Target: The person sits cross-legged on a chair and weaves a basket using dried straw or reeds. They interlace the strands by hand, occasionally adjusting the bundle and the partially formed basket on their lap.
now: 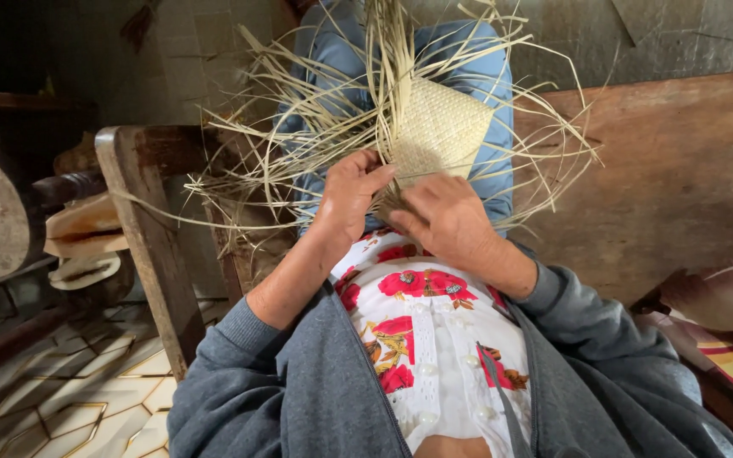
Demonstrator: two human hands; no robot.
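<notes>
A pale woven straw piece [439,127] rests on my lap over blue trousers, with several long loose strands [299,144] fanning out all around it. My left hand [348,197] pinches strands at the near edge of the weave, fingers curled on them. My right hand [447,220] lies just beside it, fingers bent on the same near edge. Both hands touch each other closely. Grey sleeves cover my forearms, and a floral shirt shows between them.
A wooden bench [680,170] runs to the right, with a patterned cushion [727,322] on it. A wooden armrest post [150,246] stands at the left. Stacked pale straw pieces [82,242] lie beyond it. Tiled floor [69,399] shows at lower left.
</notes>
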